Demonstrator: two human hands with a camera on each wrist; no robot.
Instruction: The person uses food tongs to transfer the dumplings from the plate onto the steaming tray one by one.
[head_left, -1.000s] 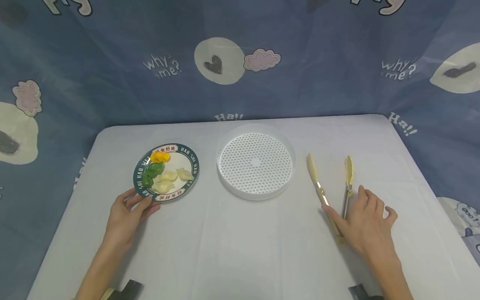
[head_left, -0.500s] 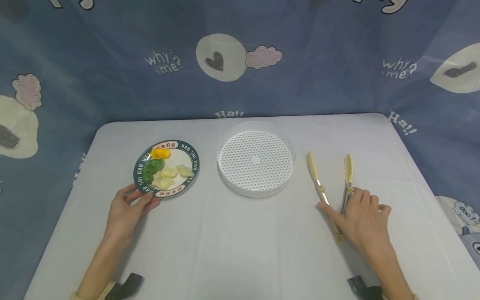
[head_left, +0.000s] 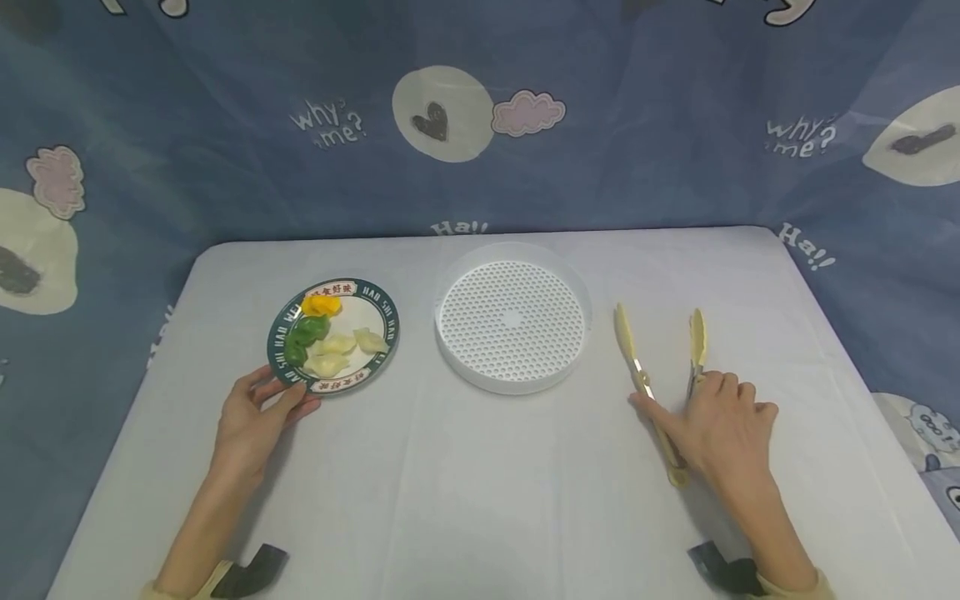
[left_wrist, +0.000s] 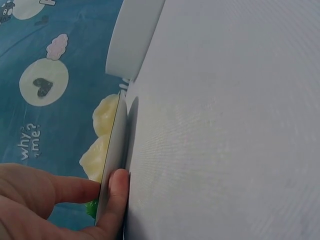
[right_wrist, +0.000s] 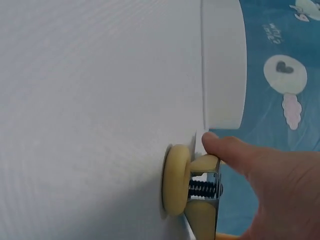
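Likely for steadiness, left hand (head_left: 251, 425) pinches plate (head_left: 362, 315) by near rim, food (head_left: 335, 344) beyond its thumb; right hand (head_left: 726, 427) grips tongs (head_left: 642, 382), thumb and fingers spanning both arms, presumably for control.

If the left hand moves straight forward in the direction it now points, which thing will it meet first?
First, the round white plate with a dark green patterned rim, whose near edge the left hand pinches. Beyond that, depth makes the line unclear.
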